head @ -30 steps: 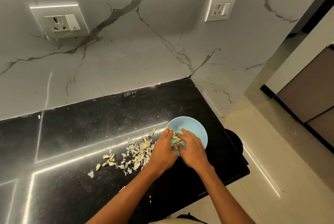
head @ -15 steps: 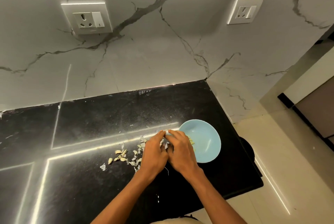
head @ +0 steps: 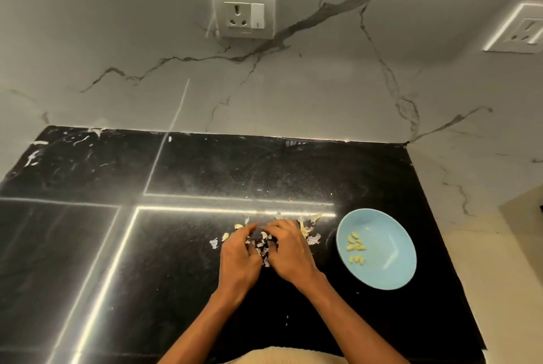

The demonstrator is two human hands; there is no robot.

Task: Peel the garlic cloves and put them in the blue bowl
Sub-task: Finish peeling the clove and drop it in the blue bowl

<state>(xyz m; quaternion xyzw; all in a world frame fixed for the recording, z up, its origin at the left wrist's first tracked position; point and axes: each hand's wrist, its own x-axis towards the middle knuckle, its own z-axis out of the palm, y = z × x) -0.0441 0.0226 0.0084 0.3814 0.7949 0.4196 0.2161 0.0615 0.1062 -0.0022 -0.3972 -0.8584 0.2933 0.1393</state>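
The head camera, the only view, looks down on a glossy black stone countertop [head: 182, 246] set against a grey-veined white marble wall [head: 293, 93] that carries a white socket plate with a switch [head: 243, 12]. A second ago both hands were over the round pale blue bowl [head: 390, 272], fingertips at its rim where a clove was being let go; half a second ago they had drawn back to its left edge. Now they have left the bowl altogether and meet over the scatter of papery white garlic skins [head: 308, 231] lying just left of it. The left hand [head: 239, 257] and the right hand [head: 289, 252] sit close together, fingers curled down into the pile with their tips nearly touching. They seem to be picking at something small between them, but what they hold, if anything, cannot be told. A few unpeeled cream garlic cloves [head: 225, 236] lie at the left edge of the scraps. The blue bowl stands apart from the hands, to their right near the counter's end, with a small cluster of peeled yellowish cloves [head: 355, 246] resting left of its centre. Judging by this, one clove has just been delivered and the next is being sought or started; several remain, so the task looks partway through.
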